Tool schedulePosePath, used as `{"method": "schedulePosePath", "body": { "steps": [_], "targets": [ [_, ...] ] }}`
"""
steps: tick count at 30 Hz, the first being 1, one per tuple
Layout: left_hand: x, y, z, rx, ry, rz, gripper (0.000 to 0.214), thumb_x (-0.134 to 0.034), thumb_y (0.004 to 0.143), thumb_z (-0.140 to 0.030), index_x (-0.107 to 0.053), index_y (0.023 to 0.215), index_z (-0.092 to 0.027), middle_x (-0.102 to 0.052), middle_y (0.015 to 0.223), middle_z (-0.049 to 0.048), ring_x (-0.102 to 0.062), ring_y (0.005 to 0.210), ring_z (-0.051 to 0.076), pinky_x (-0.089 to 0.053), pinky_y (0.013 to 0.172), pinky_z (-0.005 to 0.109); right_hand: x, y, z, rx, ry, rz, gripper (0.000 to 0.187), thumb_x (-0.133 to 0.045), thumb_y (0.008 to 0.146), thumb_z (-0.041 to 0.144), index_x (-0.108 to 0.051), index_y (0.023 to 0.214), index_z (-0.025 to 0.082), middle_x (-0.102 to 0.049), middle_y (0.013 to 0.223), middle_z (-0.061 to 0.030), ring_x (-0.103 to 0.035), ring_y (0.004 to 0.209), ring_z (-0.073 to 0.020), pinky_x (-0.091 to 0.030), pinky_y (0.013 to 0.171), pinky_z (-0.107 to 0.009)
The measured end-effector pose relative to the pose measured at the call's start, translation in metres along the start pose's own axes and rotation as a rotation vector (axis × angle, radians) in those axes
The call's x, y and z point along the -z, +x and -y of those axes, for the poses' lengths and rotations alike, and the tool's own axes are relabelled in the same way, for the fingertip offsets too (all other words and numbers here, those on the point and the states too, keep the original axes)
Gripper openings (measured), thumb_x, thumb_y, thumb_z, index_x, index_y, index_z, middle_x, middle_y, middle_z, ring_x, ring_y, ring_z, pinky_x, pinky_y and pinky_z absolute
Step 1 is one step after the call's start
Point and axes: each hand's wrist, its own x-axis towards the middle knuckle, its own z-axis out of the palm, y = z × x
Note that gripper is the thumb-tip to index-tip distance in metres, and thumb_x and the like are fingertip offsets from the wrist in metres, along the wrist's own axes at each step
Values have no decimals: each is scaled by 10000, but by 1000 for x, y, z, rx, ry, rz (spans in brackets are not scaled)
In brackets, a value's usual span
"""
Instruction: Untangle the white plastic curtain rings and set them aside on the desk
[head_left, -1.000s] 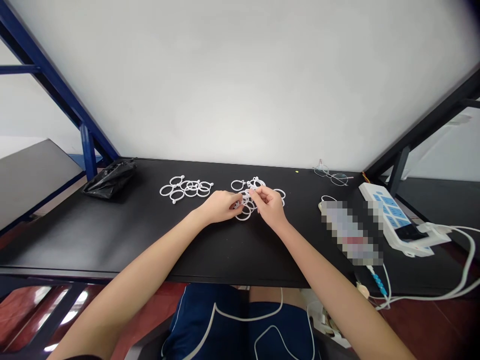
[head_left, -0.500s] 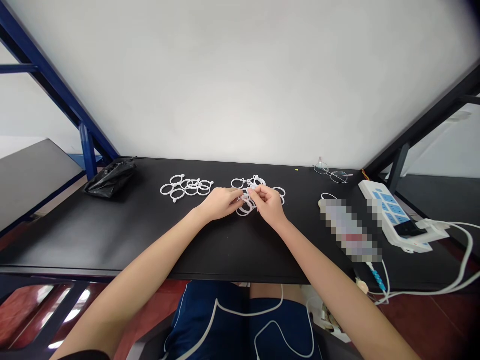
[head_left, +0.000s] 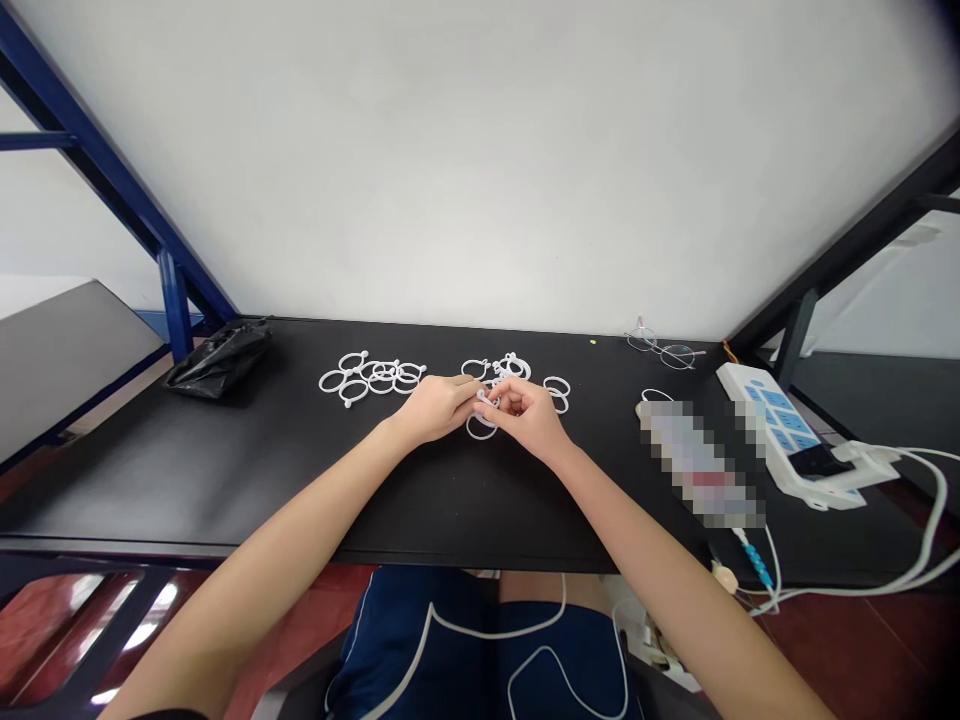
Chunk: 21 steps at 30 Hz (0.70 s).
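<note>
Both hands meet over the middle of the black table (head_left: 300,480). My left hand (head_left: 435,405) and my right hand (head_left: 525,412) pinch one white plastic ring (head_left: 481,428) between their fingertips, and it hangs just below them. Behind the hands lies a loose heap of white rings (head_left: 517,368). A second group of white rings (head_left: 373,377) is laid out to the left of my left hand.
A crumpled black bag (head_left: 221,357) lies at the table's far left by a blue frame post (head_left: 174,300). Spectacles (head_left: 664,348) rest at the back right. A white power strip (head_left: 787,430) with cables sits at the right, beside a blurred object (head_left: 701,465).
My right hand has slid left to meet my left hand. The cluster of rings under the fingers has given way to a single ring held between both hands.
</note>
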Motion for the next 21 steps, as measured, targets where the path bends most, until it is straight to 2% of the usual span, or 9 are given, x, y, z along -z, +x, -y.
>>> {"method": "schedulePosePath", "body": {
  "steps": [5, 9, 15, 18, 21],
  "targets": [
    [-1, 0, 0, 12, 33, -11, 294, -348, 960, -220, -614, 848, -162, -679, 812, 37, -580, 620, 116, -334, 524, 220, -2, 0, 0, 14, -45, -11, 272, -683, 784, 422, -569, 694, 192, -406, 470, 80, -339, 441, -73, -312, 482, -245],
    [-3, 0, -2, 26, 48, -50, 222, -404, 948, -241, -614, 953, -169, -694, 844, 31, -588, 606, 109, -346, 517, 212, -1, 1, -4, 12, -59, -39, 274, -661, 805, 428, -564, 703, 192, -379, 468, 84, -324, 430, -70, -293, 463, -239],
    [-7, 1, -3, 95, 72, -204, 279, -451, 952, -299, -551, 1170, -157, -683, 785, 10, -585, 558, 90, -398, 523, 199, 1, 2, -7, -10, -64, -137, 268, -628, 828, 446, -567, 746, 198, -407, 503, 72, -379, 418, -75, -318, 437, -230],
    [-7, 1, -3, 138, 97, -308, 278, -448, 966, -295, -548, 1179, -146, -692, 823, 21, -600, 584, 87, -408, 524, 192, 3, 3, -6, -40, -60, -161, 260, -618, 832, 450, -564, 774, 203, -489, 565, 51, -418, 410, -75, -329, 412, -225],
    [-6, 2, -3, 126, 129, -338, 250, -415, 983, -278, -586, 1119, -157, -692, 881, 46, -625, 638, 90, -413, 525, 182, 2, 3, -6, -64, -60, -158, 253, -631, 819, 443, -562, 782, 203, -544, 622, 33, -434, 406, -71, -334, 396, -222]
  ]
}}
